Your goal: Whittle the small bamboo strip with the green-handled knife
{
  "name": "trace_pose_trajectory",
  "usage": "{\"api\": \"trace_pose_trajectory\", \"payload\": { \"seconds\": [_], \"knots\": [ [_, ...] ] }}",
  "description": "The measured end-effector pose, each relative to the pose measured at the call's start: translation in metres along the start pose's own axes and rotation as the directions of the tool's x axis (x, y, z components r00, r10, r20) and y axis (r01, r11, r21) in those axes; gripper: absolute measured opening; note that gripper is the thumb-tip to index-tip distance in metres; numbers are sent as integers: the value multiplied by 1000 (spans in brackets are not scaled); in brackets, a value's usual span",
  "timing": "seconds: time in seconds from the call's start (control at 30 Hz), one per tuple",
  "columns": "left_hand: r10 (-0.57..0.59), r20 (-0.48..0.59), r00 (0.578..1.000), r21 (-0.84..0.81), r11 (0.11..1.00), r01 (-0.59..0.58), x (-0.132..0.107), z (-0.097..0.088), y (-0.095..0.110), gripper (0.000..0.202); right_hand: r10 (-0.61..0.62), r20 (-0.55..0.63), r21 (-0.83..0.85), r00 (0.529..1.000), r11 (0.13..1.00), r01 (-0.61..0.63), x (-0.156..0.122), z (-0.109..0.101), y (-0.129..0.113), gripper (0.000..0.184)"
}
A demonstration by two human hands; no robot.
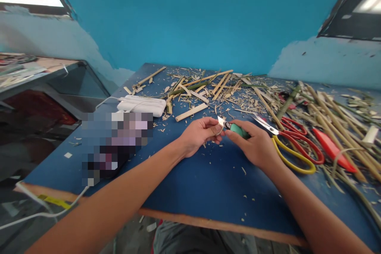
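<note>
My right hand (pixel 257 141) is closed around the green handle of a utility knife (pixel 238 130), its tip turned left toward my other hand. With thumb and fingers pinched together, my left hand (pixel 198 137) holds a small pale sliver (pixel 220 122), probably bamboo, right at the knife's tip. Blade and sliver overlap, so where one ends is hard to make out. Both hands meet just above the blue tabletop (pixel 208 182). Close to the right hand lie scissors (pixel 293 137) with red handles and another yellow-handled pair (pixel 293 160).
Bamboo strips (pixel 192 112) and shavings cover the table's back. More sticks (pixel 336 127) pile at the right beside a red pointed tool (pixel 335 151). To the left are a white power bank (pixel 141 105) with cables and a blurred object (pixel 119 143). A blue wall (pixel 202 20) stands behind.
</note>
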State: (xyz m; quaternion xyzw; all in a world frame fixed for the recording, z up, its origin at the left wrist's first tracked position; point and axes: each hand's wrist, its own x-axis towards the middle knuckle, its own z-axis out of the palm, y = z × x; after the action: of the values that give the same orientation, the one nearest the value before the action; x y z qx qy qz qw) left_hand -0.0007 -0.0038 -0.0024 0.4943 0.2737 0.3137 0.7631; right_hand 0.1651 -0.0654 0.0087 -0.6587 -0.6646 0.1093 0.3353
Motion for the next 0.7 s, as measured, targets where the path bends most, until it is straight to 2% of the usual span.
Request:
{"api": "trace_pose_trajectory", "payload": {
  "seconds": [0.13, 0.3, 0.7],
  "knots": [
    [12, -8, 1000, 15, 1000, -12, 1, 0, 1, 25, -8, 31, 7, 999, 1000, 8, 3, -1, 0, 35],
    [68, -50, 996, -56, 996, -71, 0, 0, 3, 22, -30, 76, 38, 997, 999, 27, 1, -7, 3, 37],
    [69, -59, 996, -131, 988, -76, 1, -1, 3, 22, -35, 120, 75, 992, 997, 26, -1, -11, 0, 36]
  ]
}}
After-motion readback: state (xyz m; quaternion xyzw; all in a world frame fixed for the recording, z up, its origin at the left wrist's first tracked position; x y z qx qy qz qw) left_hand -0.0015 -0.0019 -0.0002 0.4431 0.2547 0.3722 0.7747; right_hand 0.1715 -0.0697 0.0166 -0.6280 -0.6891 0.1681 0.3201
